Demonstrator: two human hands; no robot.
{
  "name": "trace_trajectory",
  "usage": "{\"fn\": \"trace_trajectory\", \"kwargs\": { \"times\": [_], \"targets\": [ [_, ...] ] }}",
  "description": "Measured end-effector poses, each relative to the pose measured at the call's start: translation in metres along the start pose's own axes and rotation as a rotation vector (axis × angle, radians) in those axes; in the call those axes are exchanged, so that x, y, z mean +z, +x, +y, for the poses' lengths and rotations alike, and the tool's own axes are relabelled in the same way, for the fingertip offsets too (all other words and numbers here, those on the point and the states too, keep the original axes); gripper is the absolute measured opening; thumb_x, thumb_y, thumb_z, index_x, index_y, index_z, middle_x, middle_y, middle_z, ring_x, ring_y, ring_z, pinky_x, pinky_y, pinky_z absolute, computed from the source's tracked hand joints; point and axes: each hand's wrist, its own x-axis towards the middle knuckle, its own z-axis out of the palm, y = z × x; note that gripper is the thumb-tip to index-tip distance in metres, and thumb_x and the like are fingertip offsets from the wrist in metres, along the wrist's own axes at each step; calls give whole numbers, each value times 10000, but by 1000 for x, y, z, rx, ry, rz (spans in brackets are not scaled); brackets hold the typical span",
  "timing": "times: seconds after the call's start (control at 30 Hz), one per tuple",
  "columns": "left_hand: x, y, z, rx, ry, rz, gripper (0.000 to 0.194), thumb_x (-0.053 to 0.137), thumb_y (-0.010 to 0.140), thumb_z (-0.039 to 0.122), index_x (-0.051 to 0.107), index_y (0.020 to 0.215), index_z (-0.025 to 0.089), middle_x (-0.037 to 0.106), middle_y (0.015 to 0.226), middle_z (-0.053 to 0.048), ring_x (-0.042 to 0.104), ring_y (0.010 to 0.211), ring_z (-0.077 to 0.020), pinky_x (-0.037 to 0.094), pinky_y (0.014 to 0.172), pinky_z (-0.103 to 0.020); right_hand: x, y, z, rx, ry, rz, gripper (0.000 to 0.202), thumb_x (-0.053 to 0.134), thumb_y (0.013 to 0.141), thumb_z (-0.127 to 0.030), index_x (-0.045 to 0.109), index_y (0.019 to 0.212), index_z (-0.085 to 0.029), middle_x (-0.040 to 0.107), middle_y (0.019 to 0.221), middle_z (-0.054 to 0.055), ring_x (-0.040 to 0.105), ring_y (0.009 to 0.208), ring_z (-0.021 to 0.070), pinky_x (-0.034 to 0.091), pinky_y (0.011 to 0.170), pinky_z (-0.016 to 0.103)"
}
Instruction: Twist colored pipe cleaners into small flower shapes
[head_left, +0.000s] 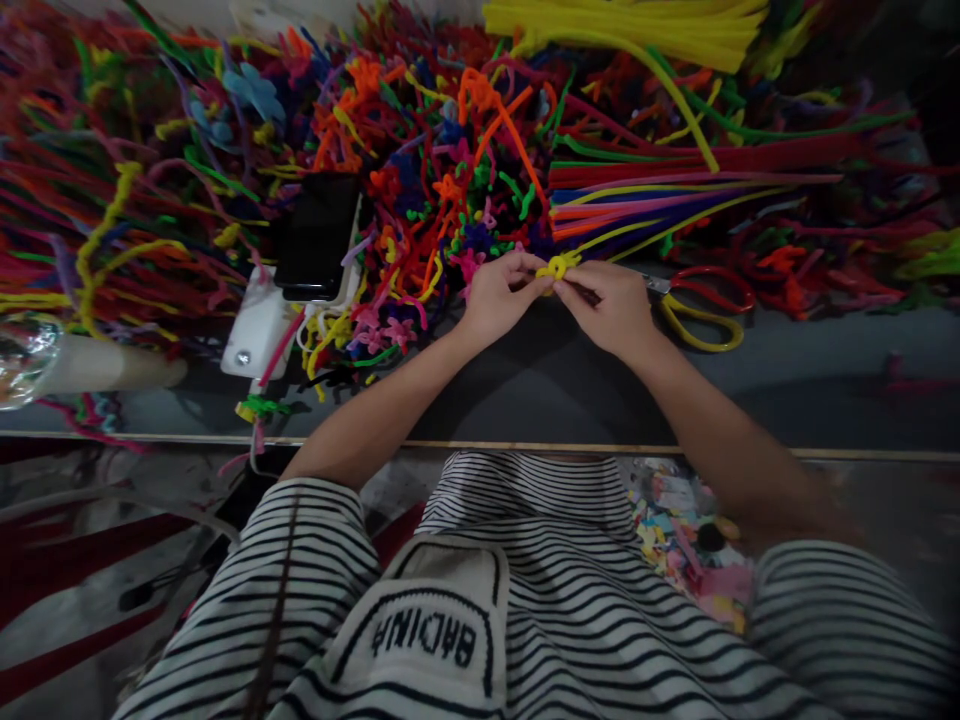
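Both of my hands meet over the dark table [547,390], pinching a small yellow pipe cleaner piece [557,267] bent into loops. My left hand [501,295] grips its left side between thumb and fingers. From the right, my right hand [611,305] holds the other side, with short yellow ends poking up by its fingertips. Beside my right hand lie scissors [709,305] with one red and one yellow handle loop; their blades are mostly hidden by the hand. Loose multicoloured pipe cleaners [637,205] fan out just beyond my hands.
A heap of coloured pipe cleaners [150,200] and small flower shapes covers the table's back. A black phone [319,235] and a white device [255,330] lie left, near a cup [90,362] on its side. A yellow bundle [630,25] lies at the back. Scraps [690,540] sit below the table edge.
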Motion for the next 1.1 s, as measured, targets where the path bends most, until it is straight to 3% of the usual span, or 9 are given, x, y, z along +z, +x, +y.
{"fn": "trace_trajectory", "kwargs": {
  "times": [0.2, 0.33, 0.43, 0.5, 0.67, 0.8, 1.1],
  "targets": [
    [1, -4, 2, 70, 102, -15, 445, 706, 947, 618, 717, 1014, 178, 799, 959, -56, 751, 811, -122, 572, 721, -201, 2, 3, -2, 94, 156, 18, 484, 576, 1004, -634, 787, 828, -236, 738, 773, 44, 646, 704, 190, 489, 667, 334],
    [-2, -7, 9, 244, 295, -22, 467, 468, 1083, 571, 742, 1159, 201, 809, 1109, -87, 761, 1014, -176, 587, 909, -272, 4, 5, 4, 216, 334, 72, 503, 699, 885, -694, 784, 740, -220, 692, 672, 20, 590, 626, 166, 433, 584, 311],
    [-8, -7, 11, 399, 457, 27, 468, 372, 1123, 464, 744, 1259, 213, 777, 1279, -108, 714, 1223, -208, 550, 1079, -344, 6, 9, 12, 275, 473, 8, 482, 816, 751, -690, 777, 675, -216, 679, 631, 4, 571, 601, 150, 432, 574, 295],
    [-13, -5, 9, 488, 542, -3, 443, 371, 1125, 402, 757, 1265, 237, 771, 1305, -99, 704, 1252, -205, 531, 1124, -370, 7, 11, 15, 298, 557, -62, 464, 860, 694, -664, 768, 647, -211, 682, 627, 2, 570, 597, 141, 446, 581, 290],
    [-20, 1, 0, 559, 624, -103, 407, 428, 1108, 427, 792, 1195, 266, 810, 1165, -78, 745, 1134, -195, 563, 1077, -375, 0, 15, 12, 354, 664, -218, 400, 887, 680, -555, 742, 629, -186, 624, 580, -11, 513, 560, 109, 406, 550, 274],
    [-25, 1, 2, 664, 683, -143, 411, 414, 1118, 419, 788, 1195, 268, 816, 1132, -64, 760, 1111, -173, 575, 1069, -340, -5, 15, 10, 405, 722, -272, 383, 881, 681, -528, 723, 617, -184, 549, 520, -29, 471, 523, 98, 379, 523, 274],
    [-37, -1, 12, 966, 987, -172, 334, 407, 1129, 253, 719, 1245, 236, 824, 1046, -55, 771, 1004, -149, 570, 779, -284, -10, 16, 6, 495, 790, -369, 368, 955, 590, -447, 731, 648, -161, 463, 485, -68, 337, 463, 43, 214, 456, 247]
  ]
}}
